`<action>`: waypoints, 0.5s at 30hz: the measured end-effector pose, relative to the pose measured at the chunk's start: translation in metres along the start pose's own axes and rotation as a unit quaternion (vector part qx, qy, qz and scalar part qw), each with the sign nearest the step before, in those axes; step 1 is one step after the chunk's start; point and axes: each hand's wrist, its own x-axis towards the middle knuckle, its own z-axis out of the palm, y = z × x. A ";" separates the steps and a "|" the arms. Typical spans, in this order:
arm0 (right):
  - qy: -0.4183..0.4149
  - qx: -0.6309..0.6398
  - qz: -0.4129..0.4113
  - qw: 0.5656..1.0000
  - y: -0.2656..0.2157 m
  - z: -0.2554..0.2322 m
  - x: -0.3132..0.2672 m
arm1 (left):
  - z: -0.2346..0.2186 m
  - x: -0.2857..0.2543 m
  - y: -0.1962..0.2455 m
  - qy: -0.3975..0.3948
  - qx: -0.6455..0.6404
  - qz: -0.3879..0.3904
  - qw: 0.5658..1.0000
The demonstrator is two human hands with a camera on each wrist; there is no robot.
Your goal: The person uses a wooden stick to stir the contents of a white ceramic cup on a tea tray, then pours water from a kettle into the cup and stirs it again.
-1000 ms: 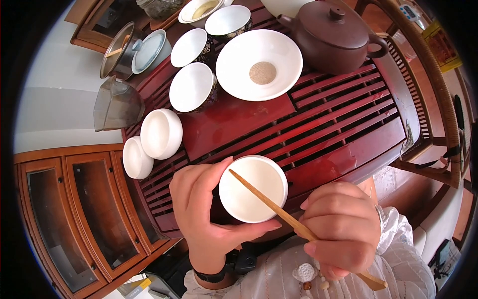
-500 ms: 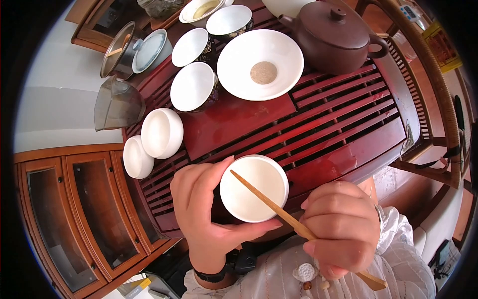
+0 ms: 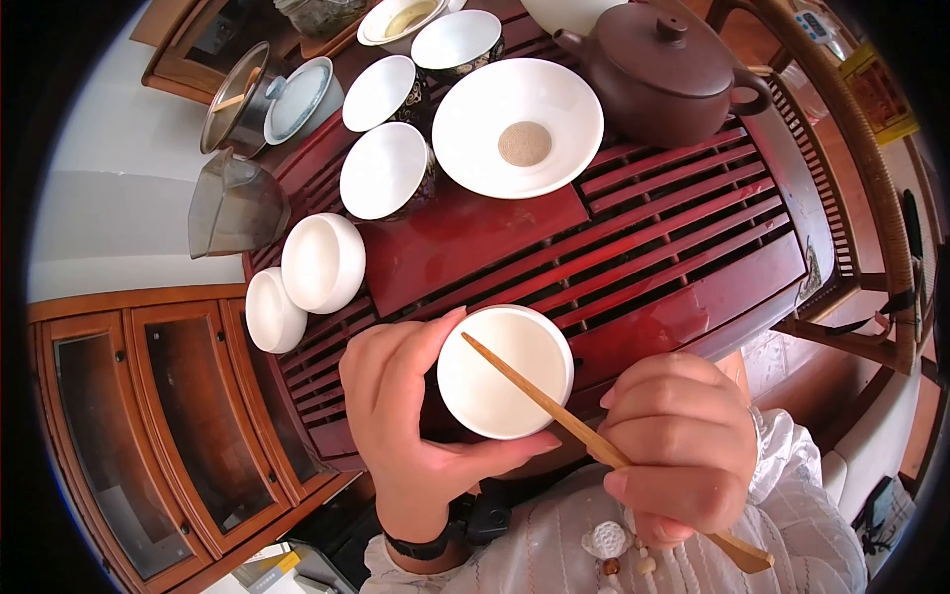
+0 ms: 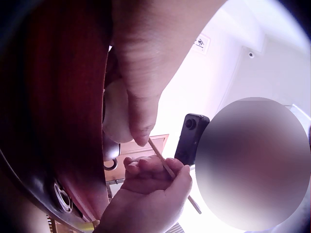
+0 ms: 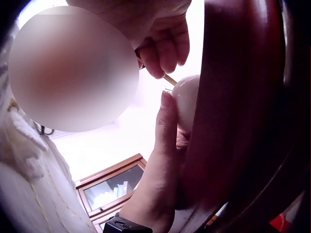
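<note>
In the head view the left hand [image 3: 411, 406] grips a small white cup [image 3: 500, 381] between thumb and fingers, its mouth facing the camera. The right hand [image 3: 683, 445] holds a slim wooden stick [image 3: 579, 428] with curled fingers and thumb. The stick's pointed end lies over the cup's mouth; whether it touches the cup cannot be told. In the left wrist view the stick [image 4: 164, 164] crosses the right hand [image 4: 150, 194], below the left thumb. In the right wrist view the left thumb presses the side of the cup [image 5: 187, 102].
Two white cups [image 3: 323, 264] stand left on the slatted red tray [image 3: 475, 243]. Behind are several dark-patterned cups [image 3: 386, 171], a wide white bowl [image 3: 465, 148], a brown teapot [image 3: 663, 79] and a glass pitcher [image 3: 233, 208]. A glass-door cabinet [image 3: 134, 346] is at left.
The right hand and the stick have shifted slightly, the stick's pointed end a little up and to the right. The left hand still grips the cup in nearly the same place.
</note>
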 end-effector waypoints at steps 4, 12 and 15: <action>-0.004 -0.005 0.018 1.000 0.000 0.001 -0.001 | 0.000 0.000 0.001 -0.003 0.000 -0.003 1.000; -0.007 -0.006 0.004 1.000 0.000 0.000 0.000 | 0.000 0.000 0.000 -0.006 0.002 -0.007 1.000; -0.005 -0.008 0.001 1.000 0.001 0.000 0.000 | 0.000 0.000 0.000 -0.004 0.004 -0.002 1.000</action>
